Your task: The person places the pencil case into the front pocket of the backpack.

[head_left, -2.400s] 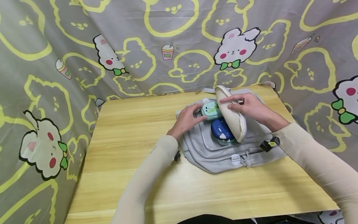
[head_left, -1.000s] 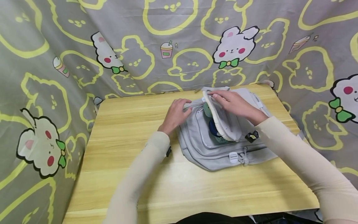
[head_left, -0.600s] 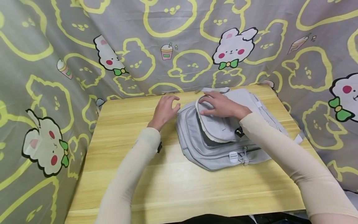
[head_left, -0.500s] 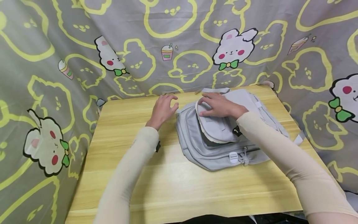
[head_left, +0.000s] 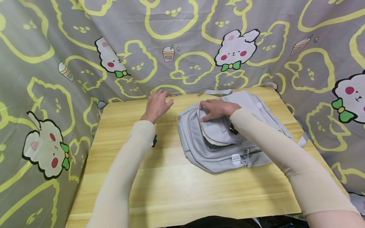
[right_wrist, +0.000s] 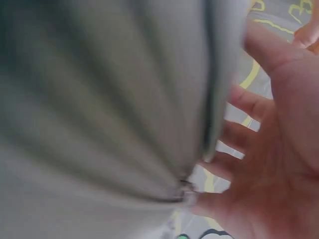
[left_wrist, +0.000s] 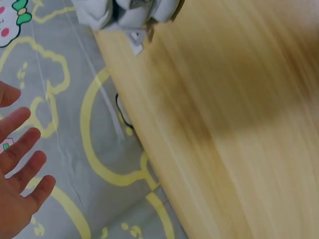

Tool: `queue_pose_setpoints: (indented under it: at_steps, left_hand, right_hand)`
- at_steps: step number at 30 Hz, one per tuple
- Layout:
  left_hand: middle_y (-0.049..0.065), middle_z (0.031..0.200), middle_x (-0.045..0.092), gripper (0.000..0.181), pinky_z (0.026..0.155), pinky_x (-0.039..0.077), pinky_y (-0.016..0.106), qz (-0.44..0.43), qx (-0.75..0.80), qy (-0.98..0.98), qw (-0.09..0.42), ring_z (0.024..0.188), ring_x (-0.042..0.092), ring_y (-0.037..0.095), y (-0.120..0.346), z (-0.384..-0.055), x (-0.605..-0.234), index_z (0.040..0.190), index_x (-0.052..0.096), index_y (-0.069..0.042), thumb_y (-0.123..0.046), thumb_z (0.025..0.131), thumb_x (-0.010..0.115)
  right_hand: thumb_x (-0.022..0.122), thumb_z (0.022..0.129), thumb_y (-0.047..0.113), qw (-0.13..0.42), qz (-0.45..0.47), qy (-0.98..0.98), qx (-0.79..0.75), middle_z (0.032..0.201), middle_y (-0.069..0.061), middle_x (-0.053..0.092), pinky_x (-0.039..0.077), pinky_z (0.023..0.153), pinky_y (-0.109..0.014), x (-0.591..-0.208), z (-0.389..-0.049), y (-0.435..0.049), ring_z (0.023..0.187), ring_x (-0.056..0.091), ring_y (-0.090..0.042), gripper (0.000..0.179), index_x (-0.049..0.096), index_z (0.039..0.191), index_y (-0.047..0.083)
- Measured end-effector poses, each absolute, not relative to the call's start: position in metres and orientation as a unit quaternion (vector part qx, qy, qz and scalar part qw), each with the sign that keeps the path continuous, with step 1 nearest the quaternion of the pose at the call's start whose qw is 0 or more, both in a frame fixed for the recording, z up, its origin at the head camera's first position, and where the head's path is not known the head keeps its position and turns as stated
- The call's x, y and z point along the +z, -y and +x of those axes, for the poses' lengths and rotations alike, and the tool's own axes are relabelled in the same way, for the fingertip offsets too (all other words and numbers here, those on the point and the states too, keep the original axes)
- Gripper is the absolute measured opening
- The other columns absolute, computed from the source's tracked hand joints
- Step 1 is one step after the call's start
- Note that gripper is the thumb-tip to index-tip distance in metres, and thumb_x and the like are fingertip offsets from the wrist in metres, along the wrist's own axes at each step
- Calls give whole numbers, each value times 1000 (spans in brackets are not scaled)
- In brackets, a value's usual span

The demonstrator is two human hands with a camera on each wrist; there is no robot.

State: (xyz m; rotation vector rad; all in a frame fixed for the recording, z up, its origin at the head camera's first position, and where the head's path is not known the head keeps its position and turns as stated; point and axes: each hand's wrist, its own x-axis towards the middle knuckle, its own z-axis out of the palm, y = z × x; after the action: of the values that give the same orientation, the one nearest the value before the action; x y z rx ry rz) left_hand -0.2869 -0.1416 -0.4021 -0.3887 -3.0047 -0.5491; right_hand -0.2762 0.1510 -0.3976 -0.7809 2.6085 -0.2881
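A grey backpack (head_left: 196, 147) lies on the wooden table, its front pocket flap (head_left: 218, 131) with a pale fuzzy rim folded down over the pocket. My right hand (head_left: 218, 108) is at the upper part of that flap, fingers spread and slightly bent; the right wrist view shows the palm (right_wrist: 284, 154) beside blurred grey fabric (right_wrist: 99, 124). A dark gap (head_left: 215, 145) shows under the flap's near edge; the pocket's contents are hidden. My left hand (head_left: 156, 105) hovers left of the backpack, holding nothing, its fingers loosely spread in the left wrist view.
The table (head_left: 168, 186) reaches out to the left and in front of the backpack. A grey curtain (head_left: 182, 72) with yellow outlines hangs behind and at both sides. A white buckle (head_left: 235, 159) and a strap end (head_left: 303, 139) belong to the backpack.
The flap, earlier lifted over a mint-green case and a dark blue case, has come down and covers both. My left hand has left the mint-green case and moved left, away from the backpack.
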Motion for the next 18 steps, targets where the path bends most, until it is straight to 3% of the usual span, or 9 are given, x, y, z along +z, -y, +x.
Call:
queue_pose_setpoints:
  at_steps: [4, 10, 14, 18]
  left_hand:
    - [14, 154, 62, 42, 117, 42, 61, -115, -162, 980, 26, 145, 50, 41, 148, -294, -395, 142, 70, -15, -33, 107, 58]
    - [14, 158, 58, 43, 118, 40, 61, -96, -145, 985, 8, 148, 46, 40, 150, -302, -381, 144, 68, -14, -32, 108, 57]
    - [14, 161, 55, 44, 122, 36, 63, -95, -140, 985, -4, 151, 42, 41, 150, -307, -370, 147, 67, -14, -32, 109, 57]
    - [15, 163, 52, 46, 125, 32, 66, -92, -134, 986, -24, 152, 40, 42, 152, -311, -364, 151, 63, -15, -34, 111, 55]
  right_hand:
    - [81, 98, 43, 244, -247, -936, -65, 140, -21, 64, 49, 105, -52, -390, -281, -135, 122, 62, -35, 57, 54, 137, 13]
    - [78, 98, 41, 276, -223, -934, -29, 131, -13, 67, 50, 89, -45, -381, -292, -123, 106, 58, -27, 48, 59, 132, 15]
    - [69, 104, 33, 246, -264, -932, -37, 127, -17, 71, 54, 93, -48, -367, -312, -124, 108, 63, -31, 35, 70, 125, 5]
    - [59, 112, 34, 217, -273, -933, -84, 135, -24, 71, 54, 106, -54, -357, -328, -127, 121, 67, -39, 44, 70, 133, -3]
